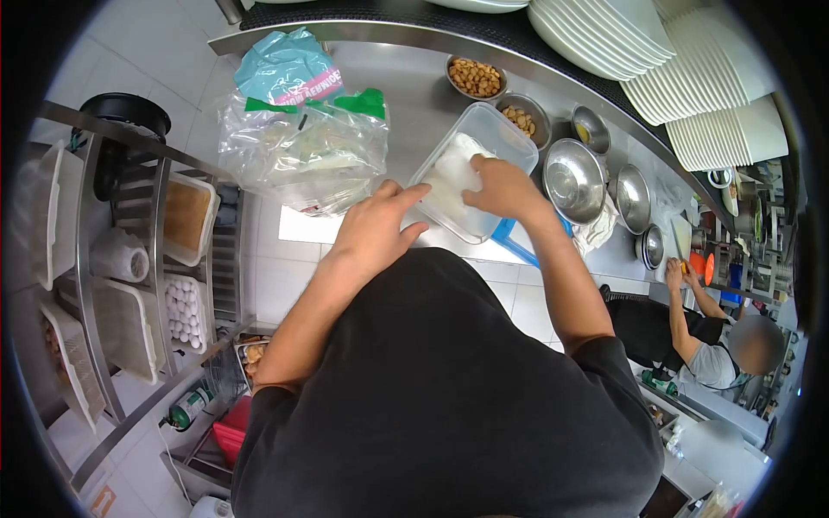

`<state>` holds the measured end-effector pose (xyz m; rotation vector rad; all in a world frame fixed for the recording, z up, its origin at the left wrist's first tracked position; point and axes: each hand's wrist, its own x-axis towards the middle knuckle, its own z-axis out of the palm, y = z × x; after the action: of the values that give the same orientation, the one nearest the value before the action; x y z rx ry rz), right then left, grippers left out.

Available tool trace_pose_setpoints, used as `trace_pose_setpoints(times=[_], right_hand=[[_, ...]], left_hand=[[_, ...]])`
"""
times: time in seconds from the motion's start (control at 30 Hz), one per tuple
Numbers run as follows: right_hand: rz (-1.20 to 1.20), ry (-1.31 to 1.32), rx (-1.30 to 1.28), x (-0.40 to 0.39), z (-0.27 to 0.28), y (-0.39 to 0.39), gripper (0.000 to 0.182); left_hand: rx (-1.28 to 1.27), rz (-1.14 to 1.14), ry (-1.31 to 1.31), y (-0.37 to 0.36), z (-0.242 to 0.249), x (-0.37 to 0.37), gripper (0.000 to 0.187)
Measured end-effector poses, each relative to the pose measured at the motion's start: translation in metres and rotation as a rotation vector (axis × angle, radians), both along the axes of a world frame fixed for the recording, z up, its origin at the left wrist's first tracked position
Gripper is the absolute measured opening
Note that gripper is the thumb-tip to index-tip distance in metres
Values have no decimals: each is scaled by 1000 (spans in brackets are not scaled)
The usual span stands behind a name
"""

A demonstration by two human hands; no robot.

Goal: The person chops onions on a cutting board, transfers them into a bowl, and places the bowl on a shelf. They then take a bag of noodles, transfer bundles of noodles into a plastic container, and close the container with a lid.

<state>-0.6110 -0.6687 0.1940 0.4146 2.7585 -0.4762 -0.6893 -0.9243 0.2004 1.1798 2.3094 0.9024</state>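
Note:
A clear plastic container stands on the steel counter in front of me, with soft-looking white contents inside. My right hand reaches over its near right side, thumb and fingers apart against the white contents; their exact kind does not show. At the container's left edge, my left hand has its fingers stretched out and the thumb spread, holding nothing. Partly under the container and my right forearm lies a blue lid-like frame. Left of the container sits a clear plastic bag with green tape.
A teal packet lies behind the bag. Bowls of nuts and metal bowls line the right side, near a white cloth. Stacked plates fill the shelf above. A rack stands left; another person works at right.

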Motion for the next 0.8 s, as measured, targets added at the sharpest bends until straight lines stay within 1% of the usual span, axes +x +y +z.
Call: trace_pose_setpoints(times=[0.03, 0.1, 0.13, 0.23, 0.33, 0.43, 0.53, 0.6, 0.63, 0.7, 0.73, 0.77, 0.8], right_hand=[[68, -35, 46, -9, -9, -6, 56], [90, -168, 95, -23, -22, -21, 56], [99, -237, 122, -27, -28, -26, 56], [112, -298, 159, -32, -50, -29, 59], [139, -281, 285, -33, -58, -36, 67], [188, -192, 410, -27, -73, -34, 72], [178, -209, 395, -30, -75, -29, 73], [163, -198, 333, -24, -67, -23, 73], [167, -187, 306, -25, -59, -20, 74], [112, -247, 243, -28, -13, -20, 68], [94, -130, 205, -23, 4, -12, 64], [75, -16, 164, -19, 22, -7, 61], [30, 47, 144, -21, 57, -14, 56]], left_hand=[[4, -7, 45, 2, -10, 0, 49], [10, -22, 131, 6, -28, 1, 45], [20, -15, 120, 7, -30, 1, 42], [62, -9, 82, 10, -36, 0, 34], [106, -13, 72, 9, -44, -5, 29], [119, -41, 92, 12, -52, -5, 28], [135, -53, 105, 15, -55, -5, 30], [176, -49, 60, 8, -54, -7, 34], [200, -52, 75, 2, -49, -9, 40], [256, -16, -103, -18, -35, -10, 43], [289, 3, -195, -28, -27, -11, 45], [251, -10, -311, -43, -18, -15, 46], [216, -13, -345, -58, -20, -20, 47]])
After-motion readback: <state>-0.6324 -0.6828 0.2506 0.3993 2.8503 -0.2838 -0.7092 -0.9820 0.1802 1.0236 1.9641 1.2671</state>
